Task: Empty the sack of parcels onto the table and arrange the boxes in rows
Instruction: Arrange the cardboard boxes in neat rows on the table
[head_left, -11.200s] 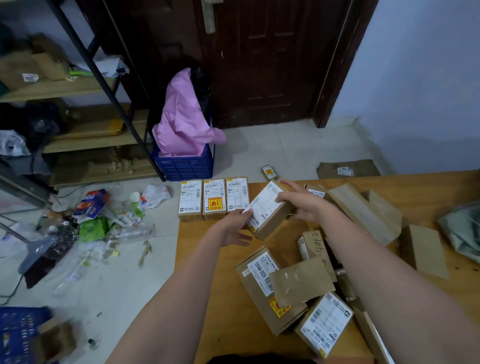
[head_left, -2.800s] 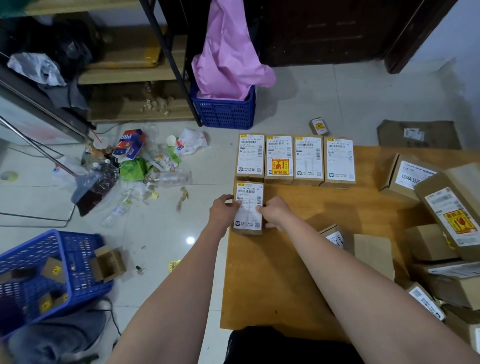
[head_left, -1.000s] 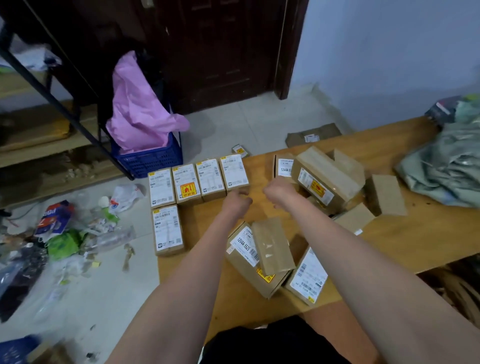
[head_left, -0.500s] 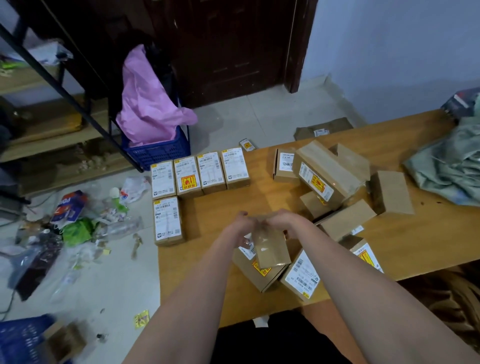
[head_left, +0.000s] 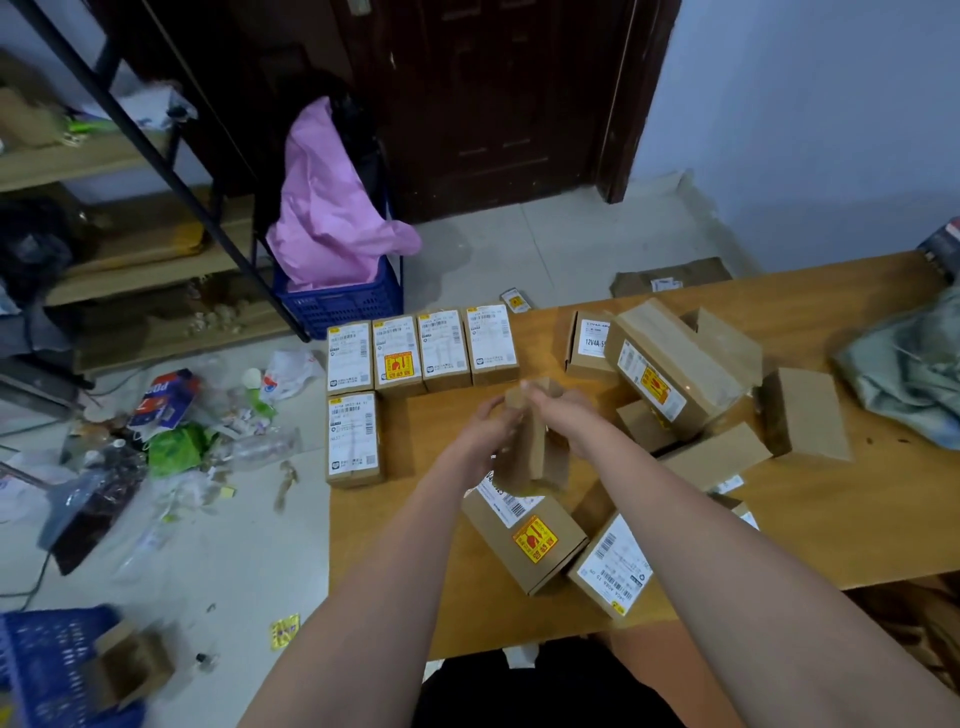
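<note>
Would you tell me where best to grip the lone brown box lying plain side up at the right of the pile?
Probably take the plain box across its two long sides, coming from above: it lies flat, its top is bare, and both flanks look free.

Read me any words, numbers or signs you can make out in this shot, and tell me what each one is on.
"12V4A", cut off after that: white label on the small box at the table's far side.
Red and yellow warning stickers: second box in the row, the big box, the near box; wording too blurred.
Shipping labels and barcodes on all other boxes: too small.
Red packet on the floor: letters unclear.
</note>
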